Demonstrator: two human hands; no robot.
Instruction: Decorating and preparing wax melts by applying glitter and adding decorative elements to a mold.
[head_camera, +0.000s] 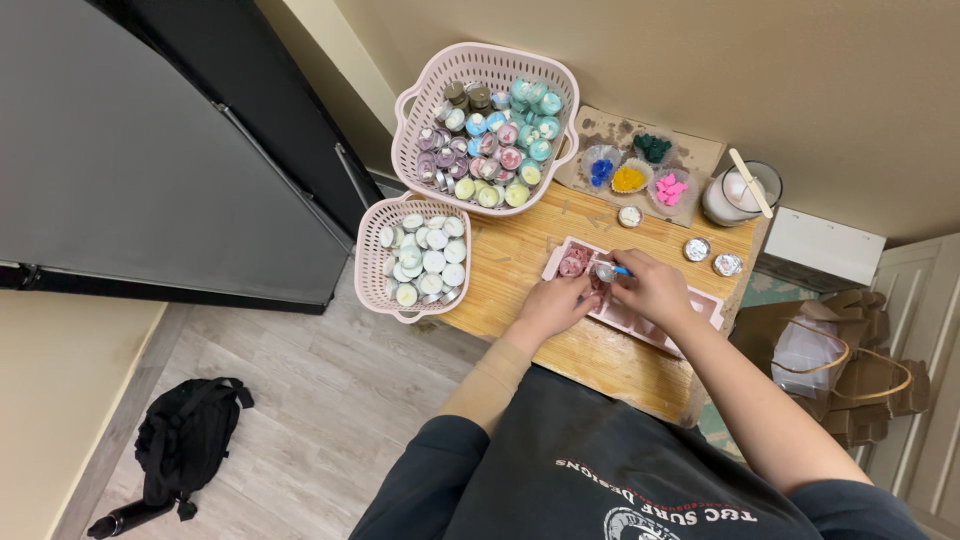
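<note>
A pink mould tray (700, 305) with several compartments lies on the wooden table (520, 255). My left hand (555, 303) rests on the tray's near edge and steadies it. My right hand (650, 288) pinches a small blue-handled spoon (610, 270) over the tray's left end, where a compartment holds reddish wax. Just left of the spoon, a small round tin sits inside the tray.
A large pink basket (420, 95) of coloured tealights and a smaller basket (372, 262) of white ones stand at the left. At the back are cups of coloured wax chips (630, 178), a glass jar with a stick (738, 192) and two tins (712, 257). A backpack (185, 435) lies on the floor.
</note>
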